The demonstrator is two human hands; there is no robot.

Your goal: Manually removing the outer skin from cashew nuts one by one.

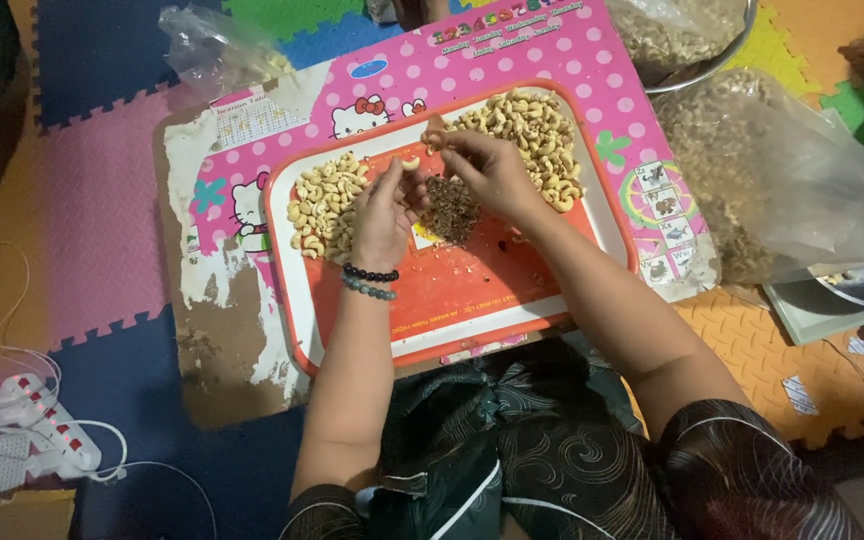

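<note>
My left hand [384, 212] is raised over the middle of the red tray [472, 300], fingers drawn together, and a single pale cashew [410, 163] sits right at its fingertips, though I cannot tell whether I am pinching it or it lies just beyond them. My right hand [487, 170] is just across from it, fingers curled in and pinched at the tips; what they close on is too small to make out. Between and just below my two hands lies a small dark heap of brown skins [449, 208] on the tray floor. To my left on the tray is a pile of peeled cashews [324, 205], pale and clean, touching the side of my left hand; to my right, behind my right hand, is a larger cashew heap [532, 135] (it runs up to the far rim). The tray rests on a pink low table [572, 60] with worn, peeling edges. A clear plastic bag of brownish nuts [752, 170] lies beside the table on my right, and a white power strip [37, 430] sits on the foam floor mat [102, 200] well off to my left.
</note>
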